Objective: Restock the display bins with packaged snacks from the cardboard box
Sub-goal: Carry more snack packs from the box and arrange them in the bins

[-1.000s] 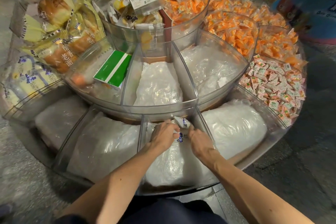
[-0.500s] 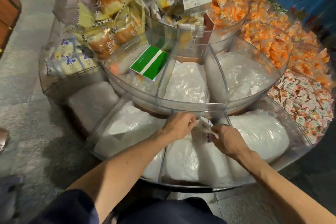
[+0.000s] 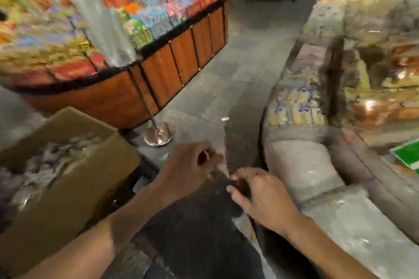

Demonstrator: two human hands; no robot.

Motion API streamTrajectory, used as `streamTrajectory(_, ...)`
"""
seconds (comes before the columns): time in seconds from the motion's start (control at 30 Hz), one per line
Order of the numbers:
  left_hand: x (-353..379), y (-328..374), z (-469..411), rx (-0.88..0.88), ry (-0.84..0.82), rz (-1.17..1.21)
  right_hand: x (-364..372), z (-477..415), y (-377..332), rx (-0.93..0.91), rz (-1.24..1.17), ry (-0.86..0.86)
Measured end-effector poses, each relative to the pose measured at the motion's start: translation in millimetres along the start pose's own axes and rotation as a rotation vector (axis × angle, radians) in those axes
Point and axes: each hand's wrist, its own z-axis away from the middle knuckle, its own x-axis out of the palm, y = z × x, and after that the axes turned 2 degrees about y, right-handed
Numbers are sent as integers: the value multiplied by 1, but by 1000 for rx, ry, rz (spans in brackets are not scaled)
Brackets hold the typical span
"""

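Okay: open cardboard box [image 3: 74, 190] with packaged snacks [image 3: 43, 165] sits far left. Left hand [image 3: 189, 166] is beside it, fingers curled; too blurred to tell any grasp. Right hand [image 3: 260, 195] is relaxed, gripping nothing. Display bins [image 3: 264, 133] are at right.

The cardboard box [image 3: 68, 188] is plain brown, and the packets [image 3: 45, 161] in it are a blurred grey-white. The round stand [image 3: 172, 70] has orange-brown panels trimmed in black, under red, yellow, green, blue and pink wrappers [image 3: 90, 18]. The floor [image 3: 238, 63] is mottled grey. To the right are white bags [image 3: 306, 165], yellow-and-blue packs [image 3: 297, 106] and a green card [image 3: 408, 156] edged in white.
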Motion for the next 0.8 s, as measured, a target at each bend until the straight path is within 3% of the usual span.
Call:
streamTrajectory(0.17,-89,-123,70,-346,197,-71,86,-80,-115,-241,-57,-201)
streamTrajectory(0.37,-114,-258,116,-786,316,-8,195,-167,-208,-484,-110,-538)
streamTrajectory(0.57,-136,-378,97,-1050,399,21,305,-264,-257,-589,-87,-694)
streamTrajectory(0.8,-157,-472,82,-1325,451,101,378,-360,-311,-627,13,-829)
